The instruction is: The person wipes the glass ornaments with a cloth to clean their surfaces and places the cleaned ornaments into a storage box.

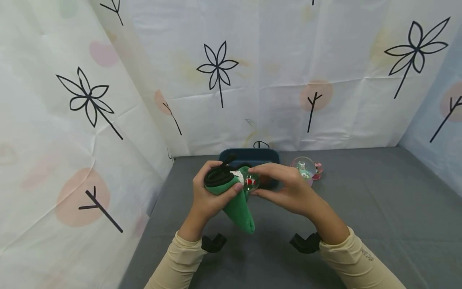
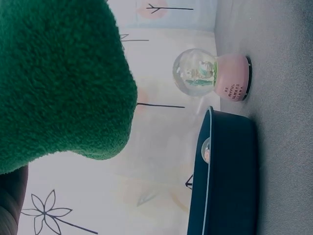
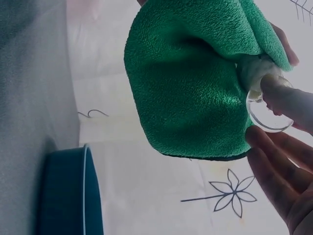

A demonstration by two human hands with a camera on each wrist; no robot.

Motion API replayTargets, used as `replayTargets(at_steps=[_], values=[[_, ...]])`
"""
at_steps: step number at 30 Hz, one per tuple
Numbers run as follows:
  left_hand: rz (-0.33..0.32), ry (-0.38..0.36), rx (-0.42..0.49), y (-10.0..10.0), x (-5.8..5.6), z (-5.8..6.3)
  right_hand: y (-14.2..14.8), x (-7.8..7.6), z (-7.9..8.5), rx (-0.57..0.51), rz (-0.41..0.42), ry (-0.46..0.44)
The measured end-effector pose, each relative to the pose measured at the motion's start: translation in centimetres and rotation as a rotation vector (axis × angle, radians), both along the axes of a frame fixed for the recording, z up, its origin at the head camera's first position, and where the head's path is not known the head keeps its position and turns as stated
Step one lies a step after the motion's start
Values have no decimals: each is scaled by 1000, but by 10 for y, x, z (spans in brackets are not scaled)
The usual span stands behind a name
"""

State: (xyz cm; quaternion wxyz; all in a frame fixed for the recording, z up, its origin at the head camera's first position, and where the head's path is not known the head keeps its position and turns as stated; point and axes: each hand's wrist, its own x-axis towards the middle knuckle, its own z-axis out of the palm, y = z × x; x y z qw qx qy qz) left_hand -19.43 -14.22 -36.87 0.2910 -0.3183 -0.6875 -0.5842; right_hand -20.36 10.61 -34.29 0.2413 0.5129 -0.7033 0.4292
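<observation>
A small snow globe with a clear ball, a red-and-white figure inside and a whitish base is held between both hands. My left hand grips a fluffy green cloth with a black edge, wrapped about the globe's base; one corner hangs down. From the other side, my right hand pinches the clear ball between thumb and fingers. The right wrist view shows the thumb across the globe and the fingertips below it. Green cloth fills much of the left wrist view, where the globe is hidden.
Behind the hands stands a dark blue tray, with another small clear globe showing above its rim. A larger snow globe on a pink base stands right of the tray on the grey tabletop. White printed fabric hangs behind.
</observation>
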Motion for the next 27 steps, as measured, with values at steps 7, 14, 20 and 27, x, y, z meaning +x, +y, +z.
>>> replayTargets(at_steps=[7,14,20,27], values=[[-22,1,9,0,0,1,2,0,-2,69,-32,-64],[-8,27,11,0,0,2,0,2,-3,29,-32,-72],[8,28,7,0,0,1,-2,1,-4,-31,-10,-40],[-13,32,11,0,-1,0,-2,0,-3,-16,3,-18]])
